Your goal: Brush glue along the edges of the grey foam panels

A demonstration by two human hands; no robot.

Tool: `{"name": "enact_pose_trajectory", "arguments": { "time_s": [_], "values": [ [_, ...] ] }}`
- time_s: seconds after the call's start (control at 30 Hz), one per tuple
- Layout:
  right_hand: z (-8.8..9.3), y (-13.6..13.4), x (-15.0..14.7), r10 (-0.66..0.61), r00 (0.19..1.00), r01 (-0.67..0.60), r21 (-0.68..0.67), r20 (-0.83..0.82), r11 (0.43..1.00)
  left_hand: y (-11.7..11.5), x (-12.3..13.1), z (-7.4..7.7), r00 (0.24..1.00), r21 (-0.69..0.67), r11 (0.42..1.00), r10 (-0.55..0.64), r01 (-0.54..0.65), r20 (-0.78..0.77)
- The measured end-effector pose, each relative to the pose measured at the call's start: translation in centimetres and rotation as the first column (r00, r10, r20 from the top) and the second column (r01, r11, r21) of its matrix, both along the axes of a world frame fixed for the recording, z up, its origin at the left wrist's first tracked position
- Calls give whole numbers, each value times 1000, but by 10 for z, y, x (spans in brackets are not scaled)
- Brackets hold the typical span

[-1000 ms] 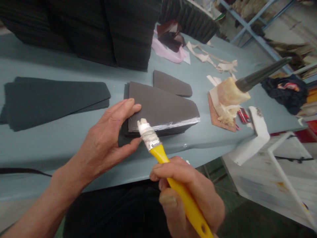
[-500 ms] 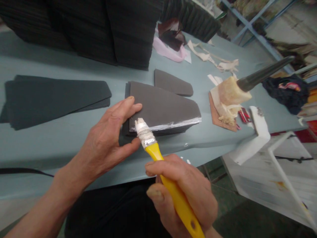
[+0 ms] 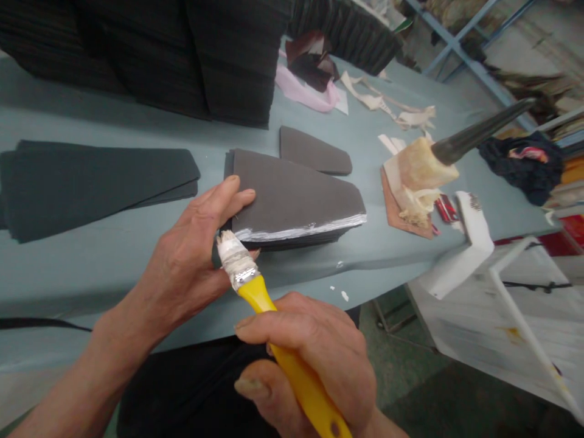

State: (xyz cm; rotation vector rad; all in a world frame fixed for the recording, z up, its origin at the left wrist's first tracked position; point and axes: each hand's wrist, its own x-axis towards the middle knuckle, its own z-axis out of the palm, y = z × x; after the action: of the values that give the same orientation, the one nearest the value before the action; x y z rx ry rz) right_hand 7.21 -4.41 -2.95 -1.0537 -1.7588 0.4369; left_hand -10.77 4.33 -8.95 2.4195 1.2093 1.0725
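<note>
A stack of dark grey tapered sheets [image 3: 292, 194] lies on the table, with a wet white strip [image 3: 301, 227] along its near edge. My left hand [image 3: 187, 243] grips the stack's left end, its fingers on top and its thumb at the near side, partly behind the brush. In my right hand [image 3: 314, 359] is a paintbrush [image 3: 262, 298] with a yellow handle. White stuff coats its bristles and metal band. The bristle tip is at the stack's near left corner, close to my left hand; whether it touches the sheets I cannot tell.
Fanned dark sheets [image 3: 100, 188] lie left, and a smaller grey piece [image 3: 314, 151] sits behind the stack. Tall dark piles [image 3: 182, 61] stand at the back. To the right are a pale block with a dark handle [image 3: 424, 164], a red item [image 3: 446, 208] and a bent white piece [image 3: 469, 243].
The paintbrush has moved left along the near edge to the corner, and the white strip now reaches further left. My left hand keeps its place on the stack; the view has shifted slightly.
</note>
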Motion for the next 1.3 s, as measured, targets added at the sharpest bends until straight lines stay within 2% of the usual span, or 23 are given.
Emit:
{"name": "enact_pose_trajectory", "arguments": {
  "time_s": [0.13,0.23,0.43,0.8,1.13,1.3],
  "values": [
    [-3,-1,-2,-44,998,46,34,-37,998,0,-1,0,1000,3,1000,5,-5,-5],
    [-3,-3,-3,-22,999,24,30,-50,999,0,0,1,1000,18,1000,12,-12,-24],
    [-4,0,3,-67,998,68,90,-18,994,0,-2,-1,999,-5,999,47,-47,-8],
    [-5,-6,49,-107,979,105,16,171,994,-2,5,7,989,-15,991,134,-136,-65],
    [-3,-14,80,-242,953,247,-3,182,969,-4,4,5,982,-47,983,176,-180,-70],
    [-1,-18,85,-309,932,317,-14,189,948,-2,2,3,980,-68,979,184,-190,-80]
  ]
}}
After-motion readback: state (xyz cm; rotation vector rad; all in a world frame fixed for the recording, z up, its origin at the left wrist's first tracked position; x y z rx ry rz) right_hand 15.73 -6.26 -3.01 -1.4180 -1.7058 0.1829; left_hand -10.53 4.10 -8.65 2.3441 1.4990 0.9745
